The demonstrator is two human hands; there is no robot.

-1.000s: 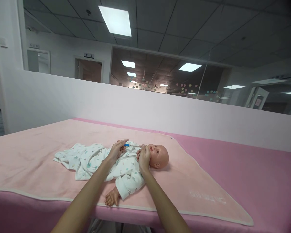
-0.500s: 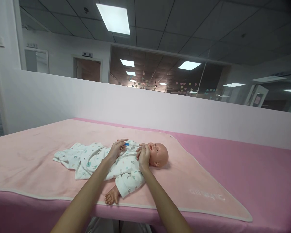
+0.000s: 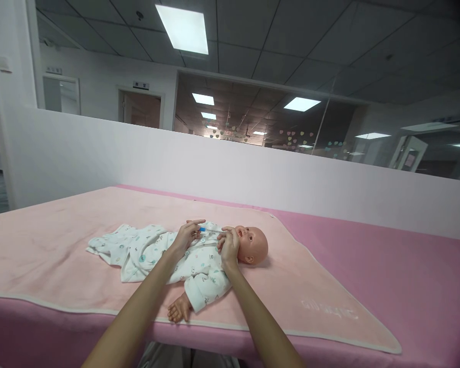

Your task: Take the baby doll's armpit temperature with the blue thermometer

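Note:
A baby doll [image 3: 253, 244] lies on its back in a white patterned outfit [image 3: 205, 258], its head to the right and its mouth open. Over its chest, my left hand [image 3: 186, 237] is closed on the blue end of a thin stick [image 3: 210, 230], with some fingers stretched out. The stick's far end reaches toward my right hand [image 3: 230, 246], which is curled at the doll's chin and cheek. What the right fingers hold, if anything, is hidden. The doll's near arm, with its bare hand [image 3: 179, 308], points toward the table's front edge.
A peach blanket [image 3: 310, 286] with a pale border lies under the doll, over a pink table cover [image 3: 414, 266]. Behind the table stands a low white wall [image 3: 230, 168] with glass above it.
The whole view has shifted slightly. Both hands keep nearly the same places by the doll, and the stick's thin shaft shows a little more clearly between them.

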